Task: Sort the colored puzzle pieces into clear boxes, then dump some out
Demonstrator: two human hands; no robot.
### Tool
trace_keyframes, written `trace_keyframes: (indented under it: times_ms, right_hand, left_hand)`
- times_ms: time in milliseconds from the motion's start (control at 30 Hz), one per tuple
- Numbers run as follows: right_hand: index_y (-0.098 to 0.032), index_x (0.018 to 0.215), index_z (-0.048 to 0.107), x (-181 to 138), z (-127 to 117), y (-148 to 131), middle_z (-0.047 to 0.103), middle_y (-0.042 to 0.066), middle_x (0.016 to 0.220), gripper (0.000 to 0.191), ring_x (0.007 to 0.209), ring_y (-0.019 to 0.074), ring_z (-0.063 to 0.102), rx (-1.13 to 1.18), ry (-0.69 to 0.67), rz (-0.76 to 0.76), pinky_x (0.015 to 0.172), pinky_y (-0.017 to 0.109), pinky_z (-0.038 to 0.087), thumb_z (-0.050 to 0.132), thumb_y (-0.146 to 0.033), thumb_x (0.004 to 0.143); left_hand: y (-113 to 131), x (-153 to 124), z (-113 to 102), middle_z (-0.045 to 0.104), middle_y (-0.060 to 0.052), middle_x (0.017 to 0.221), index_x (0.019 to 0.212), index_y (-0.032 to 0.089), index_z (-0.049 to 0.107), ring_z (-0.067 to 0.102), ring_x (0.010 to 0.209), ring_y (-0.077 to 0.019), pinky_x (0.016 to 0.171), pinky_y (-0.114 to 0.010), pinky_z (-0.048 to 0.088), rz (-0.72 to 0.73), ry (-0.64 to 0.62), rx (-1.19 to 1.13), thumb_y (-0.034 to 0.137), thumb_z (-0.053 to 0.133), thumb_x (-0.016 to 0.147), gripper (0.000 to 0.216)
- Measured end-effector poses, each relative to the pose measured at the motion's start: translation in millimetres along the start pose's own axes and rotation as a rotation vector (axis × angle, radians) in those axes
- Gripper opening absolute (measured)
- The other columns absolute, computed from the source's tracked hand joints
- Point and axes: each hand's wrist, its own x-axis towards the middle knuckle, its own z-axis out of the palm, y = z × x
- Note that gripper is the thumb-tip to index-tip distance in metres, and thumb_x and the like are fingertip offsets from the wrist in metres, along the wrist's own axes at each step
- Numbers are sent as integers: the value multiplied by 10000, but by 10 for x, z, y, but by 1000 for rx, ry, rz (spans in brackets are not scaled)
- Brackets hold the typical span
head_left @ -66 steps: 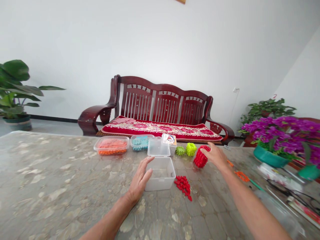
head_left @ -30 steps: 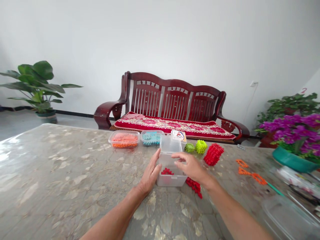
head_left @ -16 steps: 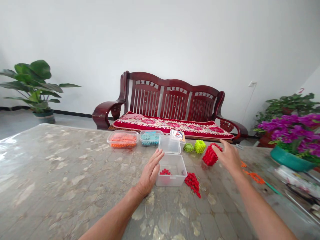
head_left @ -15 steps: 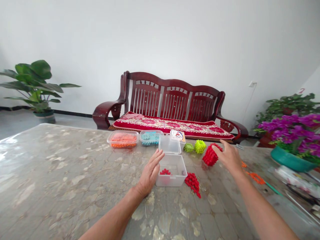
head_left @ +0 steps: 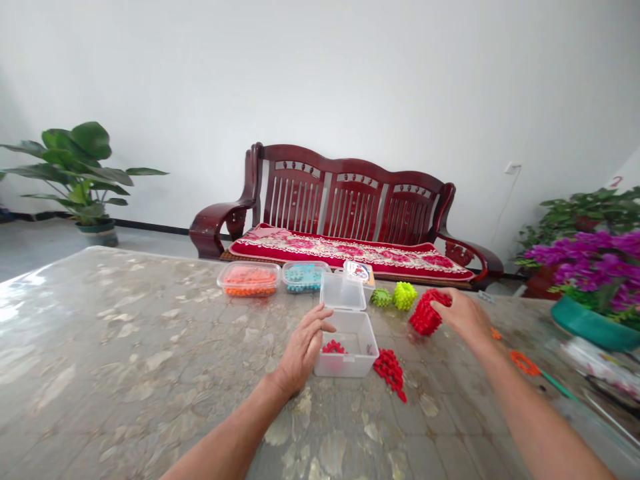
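A clear plastic box (head_left: 345, 365) with its lid (head_left: 343, 292) swung back stands in front of me, a red toothed piece (head_left: 334, 347) inside. My left hand (head_left: 304, 343) lies along the box's left side, fingers stretched loosely over the rim, holding nothing. My right hand (head_left: 463, 317) grips a stack of red gear pieces (head_left: 426, 315) near its upper right end, the thumb on the near side and the other fingers mostly hidden behind. Loose red gear pieces (head_left: 390, 372) lie in a pile just right of the box.
Behind the box are closed tubs of orange pieces (head_left: 249, 280) and blue pieces (head_left: 305, 277). Dark green (head_left: 381, 297) and yellow-green (head_left: 404, 295) gear clusters sit left of the red stack. Orange rings (head_left: 524, 363) and a flower pot (head_left: 593, 327) are to the right.
My right hand has closed in on the red stack, its thumb now against it. The fingers of my left hand have bent further over the box's rim. The view has shifted slightly.
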Motion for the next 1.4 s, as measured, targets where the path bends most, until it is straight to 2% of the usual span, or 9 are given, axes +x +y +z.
trace_keyframes:
  times_ms: [100,233,400,533,767,900,1067,1233,1400]
  right_hand:
    - [-216,1134,678,-48,-94,-145,738,112,962,433,886,289,672,132,41,-62,772,387,499,621,-408,750]
    - [-221,1197,628,-293,-163,-572,682,84,1171,476,1058,249,629,509,-204,-350,932,384,478,628,-297,727]
    - [-274,1209,647,-671,-123,-1125,633,62,1209,556,1147,260,557,511,-446,-542,1028,420,407,689,-231,657]
    - [-279,1261,625,-767,-62,-1264,605,73,1218,630,1140,245,554,481,-536,-578,1032,387,404,709,-208,640]
    - [-252,1131,696,-707,-20,-1135,663,60,1200,447,1169,247,550,571,-495,-603,1050,406,392,635,-209,691]
    - [-212,1049,718,-502,-50,-872,717,69,1119,345,1068,248,624,553,-242,-407,999,407,436,534,-254,760]
    - [-153,1188,659,-142,-120,-351,698,132,1161,461,1062,305,630,192,81,-121,983,442,443,528,-373,805]
    - [-150,1319,573,-24,-108,-66,673,192,1186,641,1064,380,628,-93,-80,28,880,482,480,529,-553,823]
    - [-198,1317,577,-27,-22,-1,700,151,1141,560,1044,332,652,-83,-181,83,848,409,488,522,-475,834]
  left_hand:
    - [-2,0,2,573,-94,1367,979,192,661,375,1404,-236,1169,-464,304,4,-5,3,246,288,981,377]
    - [-25,-6,10,563,-94,1379,1024,195,655,370,1408,-231,1165,-453,313,22,-2,4,241,282,988,378]
    - [-30,-11,11,557,-90,1388,1074,201,649,367,1410,-229,1162,-448,320,29,-3,15,243,281,993,379]
    - [-11,-3,3,559,-99,1384,1082,194,647,373,1406,-231,1159,-454,324,35,-7,22,242,274,995,386]
    - [-26,-10,4,549,-100,1395,1084,195,644,363,1412,-235,1157,-458,330,47,0,19,242,275,993,383]
    - [-35,-12,13,557,-96,1386,1067,198,647,373,1407,-234,1160,-458,326,39,3,15,235,277,990,379]
    - [-36,-6,21,567,-89,1375,1047,202,647,371,1409,-227,1168,-455,313,32,2,17,236,275,988,378]
    - [-17,2,14,570,-87,1372,1029,205,651,377,1405,-230,1164,-454,321,27,4,18,244,284,982,372]
    - [1,5,1,577,-89,1363,1020,203,651,381,1402,-229,1166,-455,318,23,-1,13,245,286,980,370]
